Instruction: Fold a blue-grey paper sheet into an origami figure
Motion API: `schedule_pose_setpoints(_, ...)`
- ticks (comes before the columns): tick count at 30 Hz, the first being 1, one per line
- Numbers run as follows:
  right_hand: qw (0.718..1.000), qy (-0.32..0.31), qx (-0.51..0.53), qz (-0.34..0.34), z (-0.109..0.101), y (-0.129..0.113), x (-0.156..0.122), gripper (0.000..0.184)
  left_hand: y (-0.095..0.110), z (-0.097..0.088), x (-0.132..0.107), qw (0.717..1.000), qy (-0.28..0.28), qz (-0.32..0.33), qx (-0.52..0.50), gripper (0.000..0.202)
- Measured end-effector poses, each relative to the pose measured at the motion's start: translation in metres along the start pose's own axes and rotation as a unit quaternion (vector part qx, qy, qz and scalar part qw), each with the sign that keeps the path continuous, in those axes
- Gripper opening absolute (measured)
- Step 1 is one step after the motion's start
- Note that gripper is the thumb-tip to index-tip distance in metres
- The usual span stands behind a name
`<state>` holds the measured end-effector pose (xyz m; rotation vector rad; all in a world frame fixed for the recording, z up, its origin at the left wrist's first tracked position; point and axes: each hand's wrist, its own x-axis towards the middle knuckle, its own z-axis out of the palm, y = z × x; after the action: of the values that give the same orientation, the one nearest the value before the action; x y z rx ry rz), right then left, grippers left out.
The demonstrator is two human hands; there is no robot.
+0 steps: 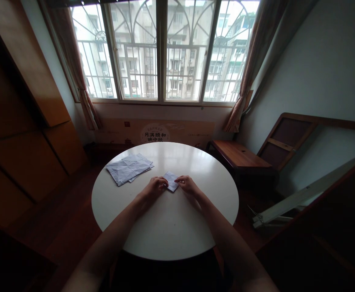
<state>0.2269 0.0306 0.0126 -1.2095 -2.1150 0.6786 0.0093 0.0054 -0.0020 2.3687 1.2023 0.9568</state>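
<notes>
A small folded piece of paper (pixel 171 182), pale blue-grey and roughly diamond-shaped, lies on the white round table (pixel 165 235) between my two hands. My left hand (pixel 157 184) pinches its left corner, the fingers curled together. On the opposite side, my right hand (pixel 187 184) grips the right corner between thumb and fingertips. Both forearms reach in from the bottom of the view. To the left, apart from my hands, rests a loose stack of creased paper sheets (pixel 129 168) of the same pale colour.
Beyond the table, a long printed cardboard box (pixel 183 129) stands below the barred window (pixel 183 73). A low wooden bench (pixel 241 154) is at the right, with a framed panel (pixel 289 138) leaning on the wall. Wooden cabinets (pixel 22 162) line the left side.
</notes>
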Motion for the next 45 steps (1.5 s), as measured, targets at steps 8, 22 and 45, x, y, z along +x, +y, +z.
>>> schedule_pose_setpoints(8, 1.0, -0.009, -0.015, 0.005, 0.001, 0.005, 0.001, 0.024, 0.008, -0.007, -0.003, 0.995, 0.027, -0.057, 0.08, 0.021)
schedule_pose_setpoints(22, 0.994, -0.019, -0.111, 0.003, 0.005, 0.006, -0.001, 0.019, 0.002, -0.005, -0.001, 0.999, 0.005, -0.044, 0.022, 0.011)
schedule_pose_setpoints(45, 0.999, -0.023, -0.038, -0.003, 0.002, 0.005, -0.001, 0.018, 0.008, -0.007, -0.002, 0.995, 0.006, -0.04, 0.089, 0.008)
